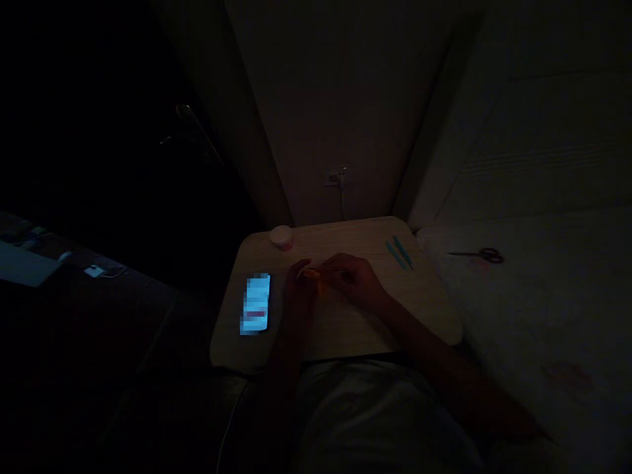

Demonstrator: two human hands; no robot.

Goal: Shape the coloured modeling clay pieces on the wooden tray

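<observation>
The room is very dark, so fine detail is lost. Over the middle of a small wooden table (345, 336), my left hand (296, 289) is closed around a small orange thing (313, 273), which looks soft, though its kind is unclear. My right hand (353, 276) comes in from the right, fingers pinched together close against the orange thing. What sits between those fingertips is too dim to make out. Left of my left hand lies a phone (255, 304) with its screen lit.
A small white tub (282, 237) stands at the table's back left. Two slim teal tools (399, 253) lie at the back right. Scissors (481, 255) rest on a pale surface beyond the right edge. A plugged wall socket (338, 177) is behind the table.
</observation>
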